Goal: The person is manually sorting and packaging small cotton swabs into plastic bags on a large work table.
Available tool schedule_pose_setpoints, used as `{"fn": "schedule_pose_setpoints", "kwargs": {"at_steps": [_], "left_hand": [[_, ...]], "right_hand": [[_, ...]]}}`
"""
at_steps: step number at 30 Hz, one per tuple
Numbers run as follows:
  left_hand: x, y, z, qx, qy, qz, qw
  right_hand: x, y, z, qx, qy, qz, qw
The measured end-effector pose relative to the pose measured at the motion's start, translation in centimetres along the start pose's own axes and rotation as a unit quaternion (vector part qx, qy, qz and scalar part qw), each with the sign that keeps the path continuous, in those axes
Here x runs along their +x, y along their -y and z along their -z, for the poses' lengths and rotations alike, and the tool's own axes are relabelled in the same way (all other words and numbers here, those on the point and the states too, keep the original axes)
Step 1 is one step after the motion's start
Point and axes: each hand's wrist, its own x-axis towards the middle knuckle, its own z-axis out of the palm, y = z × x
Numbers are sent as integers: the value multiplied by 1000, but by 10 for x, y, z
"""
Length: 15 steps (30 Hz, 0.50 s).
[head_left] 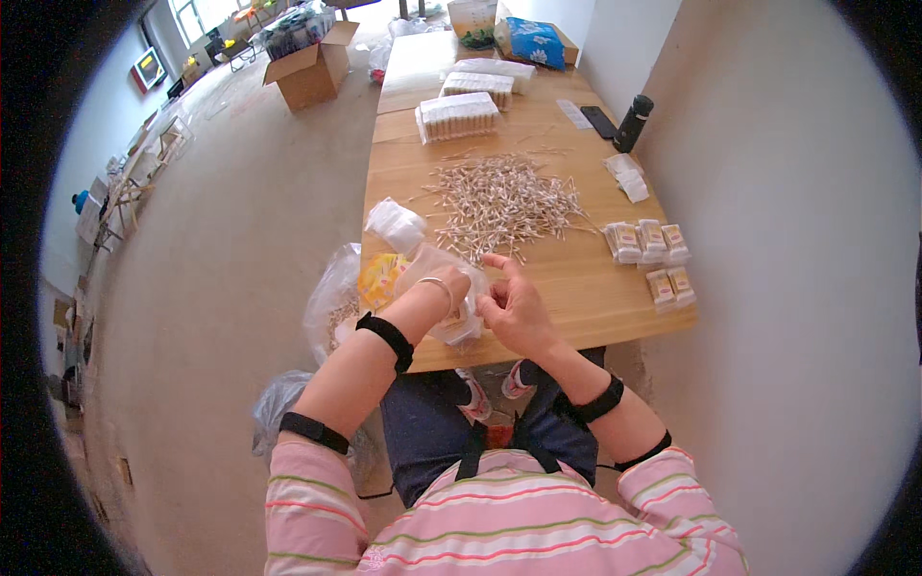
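A clear plastic bag [459, 331] lies at the table's near edge, between my hands. My left hand [449, 283] is at the bag's mouth, its fingers bent down and hidden from sight. At the bag's right edge, my right hand [521, 312] has thumb and curled fingers closed on the film, while the index finger points outward. Just beyond both hands spreads a loose heap of cotton swabs [504, 202]. White plastic bags [395, 224] and a yellow printed packet [380, 278] lie left of my left hand.
Small packed swab packets [653, 242] stand along the right edge. Farther back are bundled swab packs [459, 117], a phone [598, 122], a black bottle [633, 124] and a blue package [534, 41]. A clear sack [331, 302] hangs beside the table's left edge; a carton [312, 72] stands on the floor.
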Motion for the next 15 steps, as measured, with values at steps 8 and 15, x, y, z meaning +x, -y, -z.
{"fn": "schedule_pose_setpoints", "kwargs": {"at_steps": [8,15], "left_hand": [[37,8,-65,-101,125,22,987],[46,31,-86,-502,-136,-52,852]], "right_hand": [[7,10,22,126,-10,47,991],[22,-2,23,90,24,116,989]]}}
